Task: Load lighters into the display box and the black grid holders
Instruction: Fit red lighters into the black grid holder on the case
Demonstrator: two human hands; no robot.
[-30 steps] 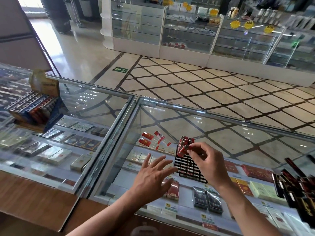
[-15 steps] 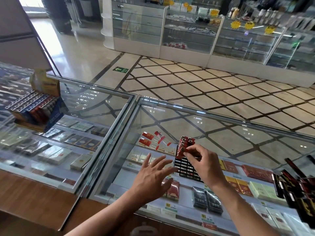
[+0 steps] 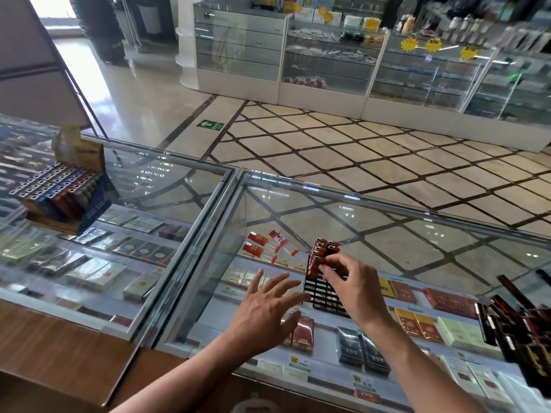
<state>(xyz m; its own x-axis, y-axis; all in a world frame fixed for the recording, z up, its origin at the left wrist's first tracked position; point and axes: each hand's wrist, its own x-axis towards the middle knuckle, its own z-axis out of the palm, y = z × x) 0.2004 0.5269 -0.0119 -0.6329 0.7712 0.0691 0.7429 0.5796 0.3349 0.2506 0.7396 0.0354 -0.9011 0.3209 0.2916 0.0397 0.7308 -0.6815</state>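
Note:
A black grid holder (image 3: 320, 290) stands on the glass counter, its far rows filled with red lighters (image 3: 323, 248). My right hand (image 3: 350, 286) is over the holder and pinches one red lighter (image 3: 315, 265) at the front of the filled rows, set into a cell. My left hand (image 3: 268, 305) lies flat with spread fingers on the glass, its fingertips at the holder's left side. A blue display box (image 3: 64, 195) full of lighters sits on the left counter.
Three loose red lighters (image 3: 262, 247) lie on the glass beyond my left hand. A second black holder with dark lighters (image 3: 518, 329) stands at the right edge. Cigarette packs fill the cases under the glass (image 3: 387, 234). Tiled floor and white showcases lie beyond.
My right hand moved slightly down and left, pushing the pinched red lighter lower into the grid. My left hand has stayed in place.

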